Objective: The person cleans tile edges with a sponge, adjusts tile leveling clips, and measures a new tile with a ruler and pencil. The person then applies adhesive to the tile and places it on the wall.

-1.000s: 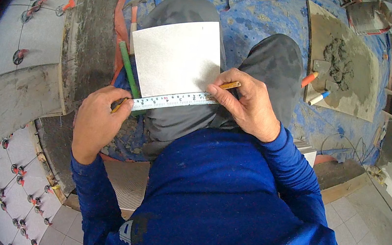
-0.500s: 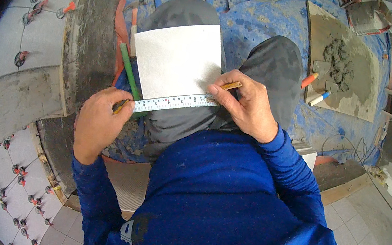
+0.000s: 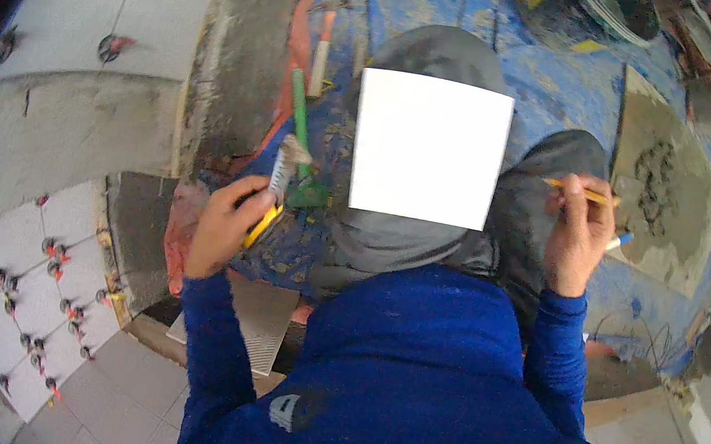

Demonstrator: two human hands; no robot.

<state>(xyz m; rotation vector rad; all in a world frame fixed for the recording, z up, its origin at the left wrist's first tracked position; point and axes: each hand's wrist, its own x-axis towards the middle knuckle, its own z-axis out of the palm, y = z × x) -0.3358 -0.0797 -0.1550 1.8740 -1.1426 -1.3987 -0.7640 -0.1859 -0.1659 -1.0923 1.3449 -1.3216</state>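
Tile (image 3: 429,148), one white square, lies flat across the person's knees at centre frame, untouched by either hand. Left hand (image 3: 224,227), lower left of it, is closed round one yellow tape measure (image 3: 269,211), its blade nearly wound in. Right hand (image 3: 578,238), at the right, pinches one pencil (image 3: 582,193) clear of the tile. Measuring looks finished; marking or cutting seems next, which needs a steady line. One green-handled tool (image 3: 300,116) lies beside the tile's left edge.
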